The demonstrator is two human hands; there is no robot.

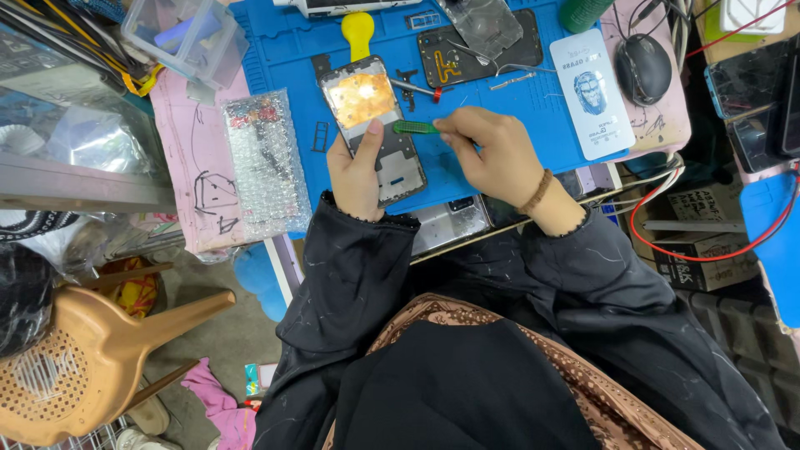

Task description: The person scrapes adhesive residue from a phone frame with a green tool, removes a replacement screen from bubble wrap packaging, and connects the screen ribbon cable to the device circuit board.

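Chair (83, 367) of tan plastic is lying tipped over on the floor at the far left, beside the bench. Bubble wrap (267, 162) is resting on a pink sheet (179, 125), just left of the blue mat (500, 100) that is covering the bench. The left hand (357, 171) is gripping an opened phone (372, 125) from below, thumb pressing on its frame, with the phone lying on the mat and its copper-coloured inside facing up. Just right of it, the right hand (492, 154) is pinching a small green part (415, 127) between its fingertips, holding it close beside the phone's edge. Further right, a white card (593, 92) is lying on the mat, and a black mouse (643, 67) is sitting beyond it.
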